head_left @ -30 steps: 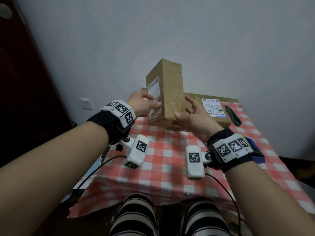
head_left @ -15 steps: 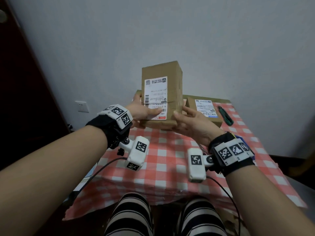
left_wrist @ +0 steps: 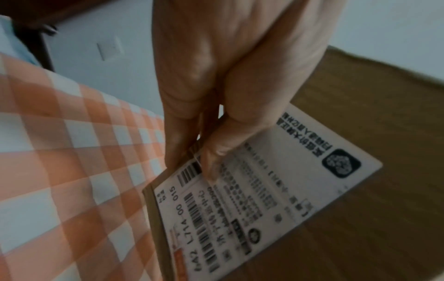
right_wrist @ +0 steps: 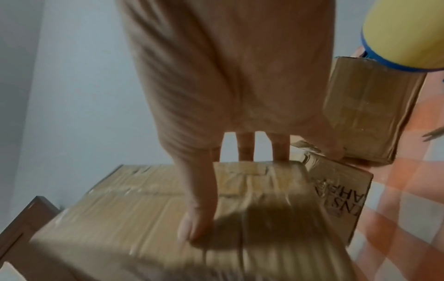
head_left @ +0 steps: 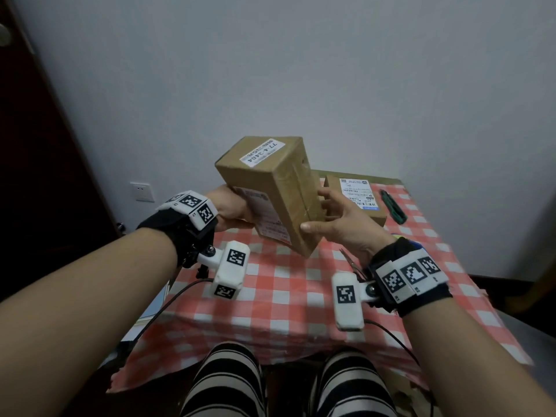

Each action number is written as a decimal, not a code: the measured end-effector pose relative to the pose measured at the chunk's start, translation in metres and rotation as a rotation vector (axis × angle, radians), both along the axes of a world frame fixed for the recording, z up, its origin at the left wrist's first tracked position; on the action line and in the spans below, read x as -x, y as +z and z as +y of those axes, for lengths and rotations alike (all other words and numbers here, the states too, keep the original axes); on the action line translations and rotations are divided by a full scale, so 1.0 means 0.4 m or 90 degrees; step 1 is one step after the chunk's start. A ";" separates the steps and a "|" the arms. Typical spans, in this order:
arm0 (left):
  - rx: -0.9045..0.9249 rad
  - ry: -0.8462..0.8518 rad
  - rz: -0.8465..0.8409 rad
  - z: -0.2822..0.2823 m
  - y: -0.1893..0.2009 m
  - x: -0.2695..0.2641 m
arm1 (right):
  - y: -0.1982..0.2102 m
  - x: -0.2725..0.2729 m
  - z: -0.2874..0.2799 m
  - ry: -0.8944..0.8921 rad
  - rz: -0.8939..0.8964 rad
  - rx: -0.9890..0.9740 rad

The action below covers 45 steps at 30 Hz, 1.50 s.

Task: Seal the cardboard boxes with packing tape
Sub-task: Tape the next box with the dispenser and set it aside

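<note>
A tall brown cardboard box with white shipping labels (head_left: 270, 191) is held clear above the table with the red-and-white checked cloth (head_left: 285, 296), between both hands, its long axis tilted so the upper end leans left and far and the lower corner points down towards the near side. The left hand (head_left: 231, 210) grasps its left side: in the left wrist view the thumb and fingers (left_wrist: 182, 136) pinch the box edge beside the large label. The right hand (head_left: 340, 227) lies on the right side with the thumb on the near face and the fingers (right_wrist: 245, 146) reaching over the far edge, fairly straight and spread, so it supports more than clenches. The face turned to the right hand shows a glossy taped seam along the box's length. Both hands are equally near, so turning the box appears to depend on the left pinch as pivot and the right palm as guide. A second brown cardboard box with a white label (head_left: 358, 197) rests on the cloth just behind the right hand, close enough to catch the knuckles if the box swings far. A yellow tape roll with a blue rim (right_wrist: 403, 34) sits near the right wrist, and a dark green cutter (head_left: 394, 210) lies at the far right. Open cloth remains on the near side for setting the box down.
</note>
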<state>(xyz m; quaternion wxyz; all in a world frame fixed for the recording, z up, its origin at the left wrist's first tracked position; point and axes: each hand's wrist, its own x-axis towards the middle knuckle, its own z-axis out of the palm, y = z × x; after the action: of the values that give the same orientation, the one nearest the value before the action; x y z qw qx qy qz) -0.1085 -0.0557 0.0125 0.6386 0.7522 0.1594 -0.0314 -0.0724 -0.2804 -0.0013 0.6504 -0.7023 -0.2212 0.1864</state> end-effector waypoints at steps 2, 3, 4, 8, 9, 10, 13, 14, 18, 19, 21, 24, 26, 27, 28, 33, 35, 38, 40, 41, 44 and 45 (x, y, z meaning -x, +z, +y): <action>0.013 -0.018 -0.004 0.001 -0.007 0.001 | 0.008 0.005 -0.001 0.006 -0.007 -0.010; 0.018 -0.022 -0.004 0.001 -0.009 0.002 | 0.009 0.005 -0.001 0.010 -0.011 -0.008; 0.020 -0.021 -0.003 0.001 -0.012 0.002 | 0.008 0.004 -0.001 0.011 -0.016 -0.006; 0.023 0.000 -0.006 0.008 -0.022 -0.001 | 0.007 0.001 0.002 0.016 -0.031 -0.003; 0.025 0.000 -0.007 0.010 -0.024 -0.002 | 0.008 0.002 0.003 0.018 -0.034 0.001; 0.026 0.001 -0.007 0.012 -0.026 -0.004 | 0.009 0.003 0.004 0.017 -0.037 0.003; 0.032 0.005 -0.010 0.020 -0.028 -0.005 | 0.013 0.007 0.005 0.023 -0.045 -0.003; 0.036 0.004 -0.013 0.022 -0.028 -0.005 | 0.016 0.011 0.004 0.030 -0.038 -0.015; 0.048 -0.011 -0.031 0.019 -0.029 -0.006 | 0.028 0.016 0.015 0.037 -0.038 -0.058; 0.044 -0.014 -0.032 0.015 -0.029 -0.006 | 0.030 0.016 0.019 0.031 -0.051 -0.070; 0.039 -0.020 -0.038 0.009 -0.029 -0.007 | 0.033 0.016 0.024 0.021 -0.062 -0.087; 0.033 -0.022 -0.037 0.011 -0.030 -0.005 | 0.036 0.017 0.026 0.030 -0.056 -0.092; 0.023 -0.012 -0.024 0.017 -0.035 -0.006 | 0.037 0.020 0.028 0.022 -0.075 -0.095; 0.015 -0.006 -0.015 0.019 -0.037 -0.005 | 0.037 0.020 0.029 0.012 -0.081 -0.102; 0.005 -0.005 -0.003 0.021 -0.038 -0.003 | 0.037 0.021 0.030 0.000 -0.082 -0.109; -0.056 -0.137 0.028 0.018 -0.012 0.015 | 0.033 0.015 0.035 -0.092 -0.106 -0.113; -0.066 -0.210 0.024 0.003 0.001 0.024 | 0.032 0.014 0.037 -0.127 -0.103 -0.139; -0.018 -0.200 0.001 -0.002 -0.002 0.029 | 0.036 0.008 0.029 -0.116 -0.098 -0.133; -0.002 -0.176 -0.013 0.008 -0.011 0.025 | 0.037 0.001 0.014 -0.075 -0.059 -0.135; -0.005 -0.170 -0.017 0.013 -0.013 0.023 | 0.039 0.002 0.007 -0.048 -0.039 -0.137; -0.005 -0.166 -0.023 0.026 -0.015 0.021 | 0.041 0.012 0.001 0.000 -0.014 -0.131; -0.001 -0.165 -0.025 0.028 -0.016 0.021 | 0.042 0.015 0.001 -0.003 -0.011 -0.127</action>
<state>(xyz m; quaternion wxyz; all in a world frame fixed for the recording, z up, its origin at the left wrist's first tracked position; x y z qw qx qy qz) -0.1169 -0.0447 0.0060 0.6318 0.7673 0.0480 -0.0990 -0.0784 -0.2800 0.0153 0.7158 -0.6359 -0.2429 0.1558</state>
